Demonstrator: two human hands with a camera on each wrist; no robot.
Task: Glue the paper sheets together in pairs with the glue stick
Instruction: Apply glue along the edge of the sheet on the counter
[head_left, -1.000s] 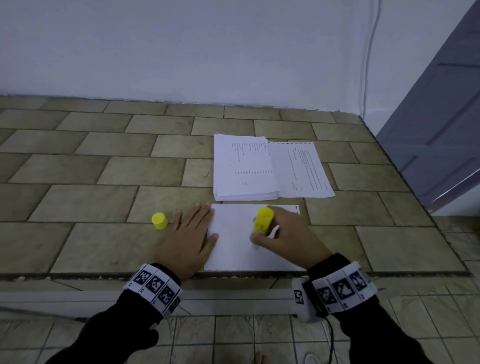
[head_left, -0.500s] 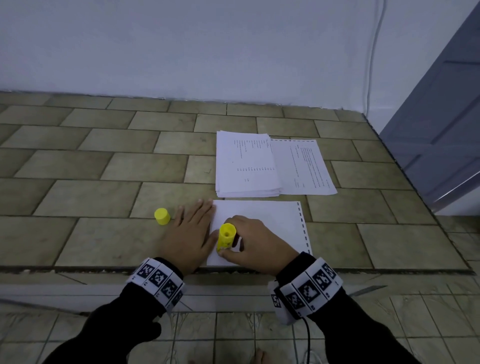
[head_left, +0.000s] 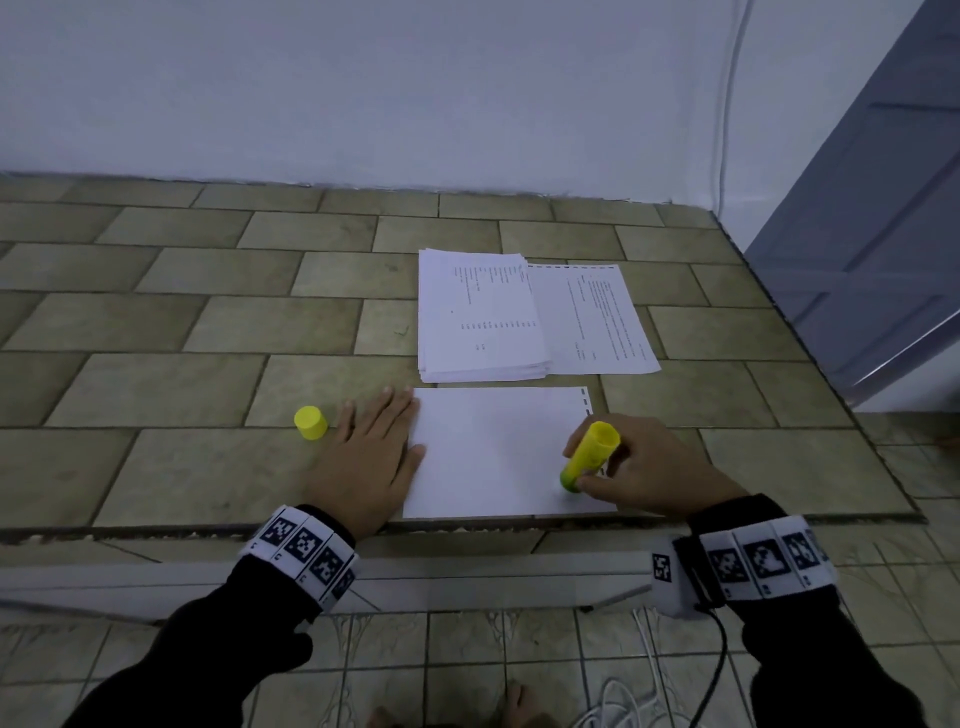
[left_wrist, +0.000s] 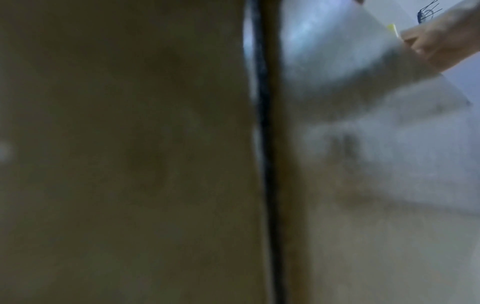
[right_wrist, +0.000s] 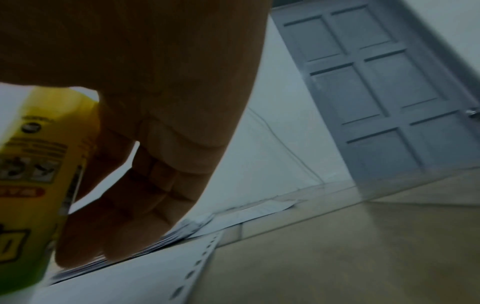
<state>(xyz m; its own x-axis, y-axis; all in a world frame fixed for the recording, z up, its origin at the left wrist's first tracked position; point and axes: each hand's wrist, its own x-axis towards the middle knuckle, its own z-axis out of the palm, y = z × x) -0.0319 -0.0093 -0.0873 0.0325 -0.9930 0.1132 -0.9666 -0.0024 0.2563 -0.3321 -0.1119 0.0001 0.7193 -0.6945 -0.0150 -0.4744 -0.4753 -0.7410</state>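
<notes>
A blank white sheet (head_left: 493, 452) with punched holes on its right edge lies near the front edge of the tiled platform. My left hand (head_left: 371, 449) lies flat with straight fingers on the sheet's left edge. My right hand (head_left: 631, 462) grips the yellow glue stick (head_left: 589, 456), tilted, its lower tip on the sheet near the front right corner. In the right wrist view the glue stick (right_wrist: 33, 185) fills the left side beside my curled fingers (right_wrist: 145, 205). The left wrist view is blurred, showing the sheet (left_wrist: 337, 51) and my right hand (left_wrist: 436, 41).
The yellow cap (head_left: 310, 423) stands on the tiles left of my left hand. Behind the sheet lie a stack of printed sheets (head_left: 480, 317) and a single printed sheet (head_left: 597, 322). A grey door (head_left: 872, 218) is to the right. The platform edge (head_left: 467, 525) runs below my wrists.
My right hand has slid the glue stick across the sheet, from the left front half a second ago to the front right corner. The left hand has stayed in place.
</notes>
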